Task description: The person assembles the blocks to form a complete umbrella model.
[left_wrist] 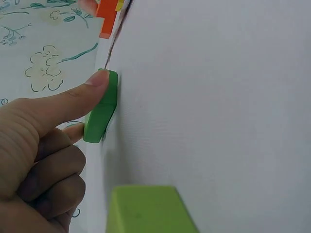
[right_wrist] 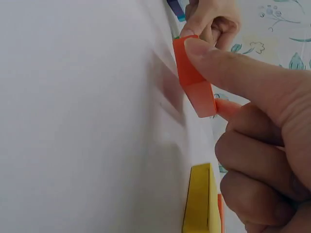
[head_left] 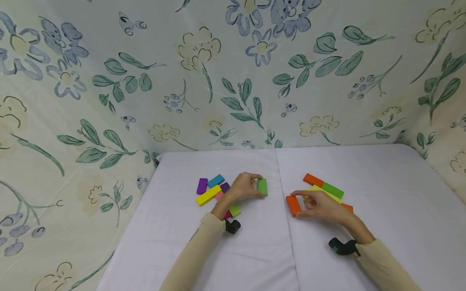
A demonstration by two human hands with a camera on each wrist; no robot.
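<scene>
Between thumb and forefinger, my left hand [head_left: 243, 186] pinches a green block [head_left: 262, 187] by its two ends, near the seam in the white cloth. In the left wrist view the same green block [left_wrist: 103, 107] is held just at the cloth, other fingers curled in. My right hand [head_left: 322, 205] pinches an orange block [head_left: 293, 206] by its ends, right of the seam. The right wrist view shows the orange block [right_wrist: 194, 75] tilted, with its shadow on the cloth beside it. A yellow block [right_wrist: 198, 199] lies below that hand.
Left of the left hand lies a loose group with a purple block [head_left: 202, 186], a blue block [head_left: 216, 180], a yellow block [head_left: 208, 195] and a lime block [head_left: 234, 210]. Behind the right hand are an orange block [head_left: 313, 180] and a green block [head_left: 333, 190]. Floral cloth [head_left: 204, 101] hangs behind.
</scene>
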